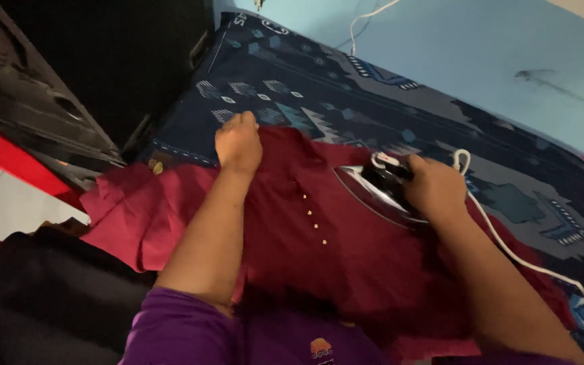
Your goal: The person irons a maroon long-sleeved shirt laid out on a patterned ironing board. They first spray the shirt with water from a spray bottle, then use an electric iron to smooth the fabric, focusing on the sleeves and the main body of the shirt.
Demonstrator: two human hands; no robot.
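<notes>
A dark blue patterned cloth (346, 94) with pale geometric motifs covers the surface, running up to a light blue wall (481, 54) (scuffed with a dark mark). A black slatted crate (28, 94) leans at the upper left, above a red and white surface (1, 182). A black bag (42, 297) sits at the lower left.

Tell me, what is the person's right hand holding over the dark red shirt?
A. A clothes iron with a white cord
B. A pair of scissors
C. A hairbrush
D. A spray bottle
A: the right hand grips the handle of a clothes iron resting on the dark red shirt, its white cord trailing away, while the left hand presses the cloth flat.
</notes>
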